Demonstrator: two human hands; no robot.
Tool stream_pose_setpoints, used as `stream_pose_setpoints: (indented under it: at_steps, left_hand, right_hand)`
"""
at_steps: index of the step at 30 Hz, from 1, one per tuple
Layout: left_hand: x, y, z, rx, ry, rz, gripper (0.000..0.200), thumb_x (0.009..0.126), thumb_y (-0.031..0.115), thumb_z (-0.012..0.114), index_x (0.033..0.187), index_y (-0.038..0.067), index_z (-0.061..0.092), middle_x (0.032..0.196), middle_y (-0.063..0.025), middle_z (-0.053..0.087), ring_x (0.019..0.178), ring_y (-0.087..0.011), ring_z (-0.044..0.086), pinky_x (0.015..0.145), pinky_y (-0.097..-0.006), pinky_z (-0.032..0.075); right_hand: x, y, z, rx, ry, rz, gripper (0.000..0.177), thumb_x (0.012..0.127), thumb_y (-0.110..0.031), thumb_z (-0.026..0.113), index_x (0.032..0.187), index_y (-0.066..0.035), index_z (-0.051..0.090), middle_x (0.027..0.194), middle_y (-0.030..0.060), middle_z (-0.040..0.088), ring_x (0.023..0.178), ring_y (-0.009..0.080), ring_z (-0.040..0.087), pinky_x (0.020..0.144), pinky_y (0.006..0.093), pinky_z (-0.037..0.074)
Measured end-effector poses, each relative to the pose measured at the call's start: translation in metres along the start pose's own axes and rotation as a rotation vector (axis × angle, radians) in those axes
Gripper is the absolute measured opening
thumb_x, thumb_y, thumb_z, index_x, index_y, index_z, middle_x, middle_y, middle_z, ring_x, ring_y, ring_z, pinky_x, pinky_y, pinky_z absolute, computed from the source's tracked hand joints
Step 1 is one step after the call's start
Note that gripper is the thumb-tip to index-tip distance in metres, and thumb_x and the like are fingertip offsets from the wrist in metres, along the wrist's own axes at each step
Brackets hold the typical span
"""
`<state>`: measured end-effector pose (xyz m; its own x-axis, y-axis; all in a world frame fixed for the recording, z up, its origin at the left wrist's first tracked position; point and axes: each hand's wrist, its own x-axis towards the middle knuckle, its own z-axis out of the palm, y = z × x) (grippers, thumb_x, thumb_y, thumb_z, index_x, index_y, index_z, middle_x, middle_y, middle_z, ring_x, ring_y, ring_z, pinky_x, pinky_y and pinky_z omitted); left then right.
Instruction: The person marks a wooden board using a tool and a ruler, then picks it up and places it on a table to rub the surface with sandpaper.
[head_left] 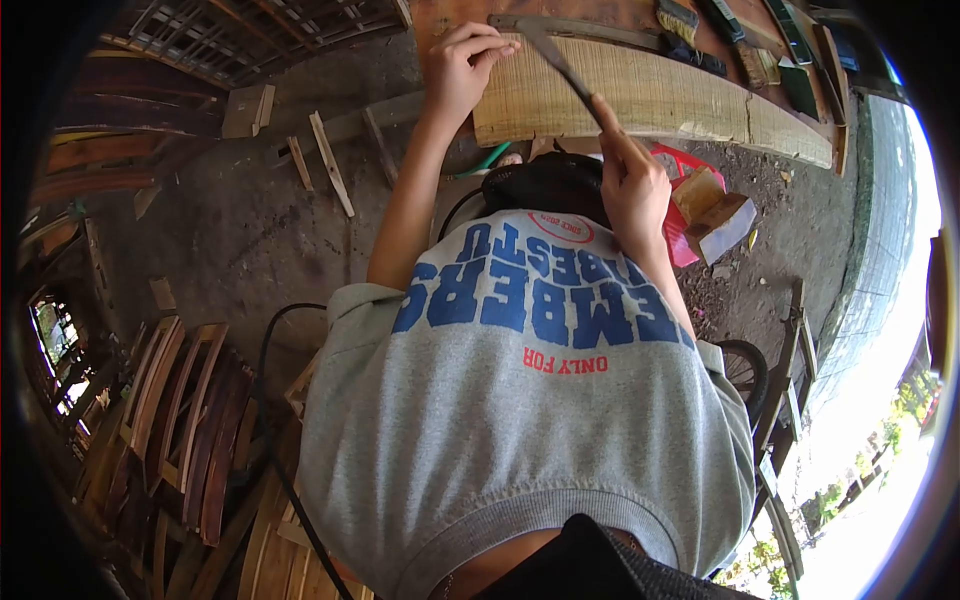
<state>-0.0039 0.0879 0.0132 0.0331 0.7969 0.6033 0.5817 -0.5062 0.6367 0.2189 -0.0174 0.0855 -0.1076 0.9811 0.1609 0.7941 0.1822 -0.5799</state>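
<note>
In the head view, my right hand (636, 180) grips the handle of a slim dark hammer (560, 66), its forefinger stretched along the handle. The hammer's head is over the far left end of a pale, ribbed wooden board (640, 90). My left hand (468, 68) is at the board's left end, thumb and fingers pinched together close to the hammer's head. Whatever lies between those fingertips is too small to make out. The board's curved near edge faces me.
Brushes (678, 20) and other tools lie along the back of the workbench (440, 14). Below the bench are a pink bag (682, 240) and a torn carton (722, 222). Curved wooden pieces (185, 400) are stacked at left, and loose sticks (332, 165) lie on the floor.
</note>
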Motion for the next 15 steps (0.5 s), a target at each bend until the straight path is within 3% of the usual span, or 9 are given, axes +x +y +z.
stream_pose_setpoints:
  at_steps: [2, 4, 7, 10, 15]
  left_hand:
    - [0.0029, 0.0045, -0.0018, -0.047, -0.045, -0.076, 0.009, 0.077, 0.008, 0.077, 0.084, 0.002, 0.074, 0.089, -0.0046, 0.070, 0.077, -0.0185, 0.067, 0.068, -0.0296, 0.052]
    - [-0.0022, 0.0055, -0.0030, -0.046, -0.067, -0.090, 0.010, 0.078, 0.008, 0.077, 0.085, 0.002, 0.075, 0.089, -0.0045, 0.071, 0.077, -0.0186, 0.067, 0.069, -0.0295, 0.052]
    - [0.0005, 0.0022, -0.0024, -0.055, -0.068, -0.100, 0.010, 0.078, 0.008, 0.077, 0.087, 0.003, 0.075, 0.090, -0.0044, 0.071, 0.078, -0.0187, 0.067, 0.070, -0.0294, 0.053]
    - [-0.0013, 0.0000, -0.0010, 0.000, -0.050, -0.064, 0.010, 0.078, 0.006, 0.076, 0.087, 0.002, 0.075, 0.090, -0.0044, 0.071, 0.080, -0.0194, 0.068, 0.072, -0.0297, 0.053]
    - [0.0006, 0.0003, -0.0012, -0.018, -0.054, -0.093, 0.011, 0.079, 0.010, 0.077, 0.087, 0.002, 0.075, 0.090, -0.0047, 0.071, 0.081, -0.0200, 0.068, 0.072, -0.0299, 0.053]
  right_hand:
    - [-0.0012, -0.0003, -0.0001, 0.055, 0.051, 0.007, 0.050, 0.091, -0.009, 0.058, 0.136, -0.032, 0.056, 0.074, 0.0084, 0.064, 0.061, 0.0265, 0.063, 0.054, 0.0386, 0.049]
    - [0.0007, -0.0002, -0.0013, -0.039, -0.090, 0.030, 0.050, 0.091, -0.010, 0.058, 0.136, -0.033, 0.056, 0.075, 0.0092, 0.065, 0.063, 0.0284, 0.064, 0.054, 0.0400, 0.050]
    - [-0.0028, -0.0014, 0.0001, 0.024, 0.035, 0.054, 0.051, 0.091, -0.010, 0.058, 0.136, -0.033, 0.056, 0.075, 0.0095, 0.065, 0.064, 0.0295, 0.065, 0.055, 0.0409, 0.050]
    - [-0.0007, 0.0069, 0.0051, -0.049, -0.076, 0.028, 0.050, 0.091, -0.011, 0.058, 0.136, -0.033, 0.056, 0.074, 0.0089, 0.065, 0.063, 0.0288, 0.065, 0.054, 0.0403, 0.050]
    - [0.0001, 0.0048, 0.0025, -0.052, -0.031, 0.001, 0.049, 0.091, -0.012, 0.059, 0.136, -0.034, 0.056, 0.072, 0.0073, 0.063, 0.059, 0.0272, 0.062, 0.053, 0.0400, 0.048]
